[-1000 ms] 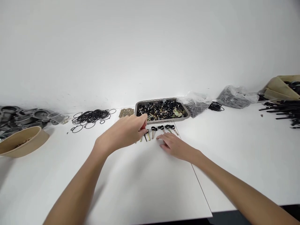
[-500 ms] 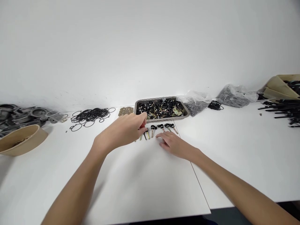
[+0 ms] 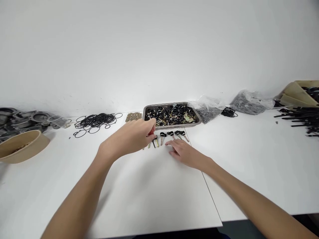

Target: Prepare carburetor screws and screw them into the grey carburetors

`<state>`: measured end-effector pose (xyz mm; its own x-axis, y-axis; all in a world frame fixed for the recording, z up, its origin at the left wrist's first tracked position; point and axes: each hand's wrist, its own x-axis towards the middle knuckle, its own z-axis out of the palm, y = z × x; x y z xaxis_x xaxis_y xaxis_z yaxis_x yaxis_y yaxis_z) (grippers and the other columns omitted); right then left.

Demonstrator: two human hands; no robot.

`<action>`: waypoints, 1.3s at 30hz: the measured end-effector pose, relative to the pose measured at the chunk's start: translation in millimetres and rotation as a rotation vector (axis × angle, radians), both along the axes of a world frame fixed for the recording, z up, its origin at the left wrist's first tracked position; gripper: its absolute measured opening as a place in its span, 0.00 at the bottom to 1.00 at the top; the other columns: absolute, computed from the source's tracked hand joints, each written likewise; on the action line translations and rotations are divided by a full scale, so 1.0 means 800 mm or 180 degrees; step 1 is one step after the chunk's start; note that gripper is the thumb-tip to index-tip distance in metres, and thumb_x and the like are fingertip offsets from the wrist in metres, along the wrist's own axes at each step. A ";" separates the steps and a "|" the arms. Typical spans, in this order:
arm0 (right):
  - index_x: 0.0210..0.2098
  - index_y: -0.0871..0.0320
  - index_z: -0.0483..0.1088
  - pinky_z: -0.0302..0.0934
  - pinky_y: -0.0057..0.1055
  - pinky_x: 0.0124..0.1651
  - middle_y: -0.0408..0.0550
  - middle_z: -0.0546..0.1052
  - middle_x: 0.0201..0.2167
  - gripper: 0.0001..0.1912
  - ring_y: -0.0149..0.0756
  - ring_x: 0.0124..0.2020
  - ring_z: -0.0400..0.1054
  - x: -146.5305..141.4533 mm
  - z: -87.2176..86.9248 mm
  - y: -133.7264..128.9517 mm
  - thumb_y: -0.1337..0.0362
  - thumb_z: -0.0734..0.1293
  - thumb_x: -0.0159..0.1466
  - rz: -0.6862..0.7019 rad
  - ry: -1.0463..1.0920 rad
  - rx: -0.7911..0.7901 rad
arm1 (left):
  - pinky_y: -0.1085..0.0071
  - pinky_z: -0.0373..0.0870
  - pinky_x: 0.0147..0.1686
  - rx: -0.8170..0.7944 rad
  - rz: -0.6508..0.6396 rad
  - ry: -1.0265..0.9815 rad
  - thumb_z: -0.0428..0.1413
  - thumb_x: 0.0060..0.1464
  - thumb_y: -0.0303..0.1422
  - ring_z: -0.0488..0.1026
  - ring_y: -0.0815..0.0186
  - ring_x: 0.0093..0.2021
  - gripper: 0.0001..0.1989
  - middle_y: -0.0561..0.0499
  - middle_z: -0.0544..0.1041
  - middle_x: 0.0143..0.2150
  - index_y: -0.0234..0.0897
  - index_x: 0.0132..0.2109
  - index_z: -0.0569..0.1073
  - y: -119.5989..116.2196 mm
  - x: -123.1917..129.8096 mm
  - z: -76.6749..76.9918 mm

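Observation:
My left hand (image 3: 138,134) is closed round a small red object (image 3: 151,131) that looks like a tool handle. Most of that object is hidden by the fingers, so its kind is unclear. Beneath the hand, thin parts with black heads and yellow or dark stems lie on the table, partly covered. My right hand (image 3: 183,151) rests on the tabletop, fingers stretched out and apart, holding nothing. Just beyond its fingertips sits a row of similar black-headed parts with short stems, among them one stemmed part (image 3: 162,137) between the two hands.
Behind the row stands a metal tray (image 3: 171,126) full of small mixed parts. Left of it are brass pieces (image 3: 134,117), black O-rings (image 3: 97,121), a beige bowl (image 3: 37,146) and grey castings (image 3: 22,123). To the right are plastic bags (image 3: 209,111) and black rods (image 3: 304,118).
Both hands stay in nearly the same place, the left still closed on the red object. The whole view has shifted very slightly.

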<state>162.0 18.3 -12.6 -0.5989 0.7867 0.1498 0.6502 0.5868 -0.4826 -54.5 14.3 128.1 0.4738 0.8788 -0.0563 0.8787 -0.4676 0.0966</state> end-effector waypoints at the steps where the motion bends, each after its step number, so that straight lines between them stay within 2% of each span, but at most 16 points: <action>1: 0.52 0.57 0.64 0.60 0.45 0.53 0.54 0.73 0.48 0.14 0.46 0.53 0.65 0.000 0.000 0.000 0.66 0.59 0.68 -0.0001 -0.0006 0.0005 | 0.68 0.55 0.25 0.0008 -0.0002 0.0000 0.47 0.60 0.37 0.69 0.64 0.30 0.07 0.52 0.74 0.31 0.40 0.34 0.61 0.000 0.000 0.000; 6: 0.54 0.57 0.63 0.60 0.45 0.54 0.54 0.72 0.48 0.16 0.47 0.54 0.63 0.000 -0.001 0.001 0.66 0.59 0.67 -0.0026 0.0005 -0.0039 | 0.68 0.56 0.25 0.0002 0.0003 0.0009 0.46 0.60 0.37 0.69 0.64 0.30 0.08 0.52 0.74 0.31 0.40 0.34 0.61 0.000 0.001 0.001; 10: 0.58 0.55 0.58 0.60 0.44 0.51 0.51 0.72 0.39 0.20 0.45 0.49 0.64 0.001 -0.002 0.001 0.66 0.59 0.67 -0.0016 -0.0005 -0.0019 | 0.68 0.56 0.25 0.0013 0.0006 0.0019 0.46 0.60 0.37 0.68 0.64 0.30 0.08 0.53 0.74 0.30 0.41 0.34 0.61 -0.001 0.001 0.000; 13: 0.61 0.56 0.55 0.60 0.43 0.51 0.50 0.72 0.38 0.23 0.44 0.48 0.64 0.001 -0.002 0.000 0.67 0.59 0.67 -0.0026 -0.0020 -0.0001 | 0.68 0.56 0.25 -0.0001 -0.0003 0.0013 0.47 0.60 0.37 0.68 0.64 0.30 0.07 0.53 0.74 0.30 0.40 0.34 0.61 -0.001 0.001 0.001; 19: 0.50 0.57 0.65 0.59 0.44 0.53 0.53 0.73 0.44 0.12 0.45 0.50 0.64 0.001 -0.004 0.003 0.66 0.58 0.68 0.0098 -0.0053 0.0105 | 0.69 0.55 0.25 0.0035 -0.0019 0.0019 0.47 0.60 0.37 0.69 0.64 0.31 0.07 0.53 0.74 0.31 0.40 0.34 0.61 -0.001 0.000 0.001; 28: 0.50 0.58 0.66 0.60 0.44 0.53 0.54 0.73 0.44 0.12 0.46 0.50 0.65 0.000 -0.003 0.003 0.66 0.59 0.68 0.0098 -0.0122 0.0144 | 0.69 0.55 0.25 0.0057 -0.0013 0.0013 0.47 0.60 0.37 0.68 0.65 0.30 0.07 0.54 0.74 0.30 0.40 0.34 0.61 -0.001 0.000 -0.001; 33: 0.55 0.59 0.63 0.61 0.43 0.51 0.54 0.73 0.45 0.16 0.46 0.50 0.64 -0.001 0.000 0.001 0.66 0.59 0.68 -0.0001 -0.0128 0.0052 | 0.70 0.55 0.24 0.0056 -0.0024 -0.0007 0.47 0.60 0.36 0.68 0.65 0.29 0.07 0.53 0.74 0.30 0.40 0.34 0.61 -0.001 0.001 -0.001; 39: 0.50 0.58 0.66 0.60 0.42 0.53 0.53 0.72 0.43 0.12 0.44 0.49 0.64 0.001 -0.002 0.004 0.66 0.58 0.68 0.0111 -0.0182 0.0130 | 0.70 0.55 0.24 0.0042 -0.0019 0.0010 0.47 0.60 0.36 0.68 0.65 0.29 0.07 0.53 0.74 0.30 0.40 0.34 0.61 -0.001 0.000 -0.002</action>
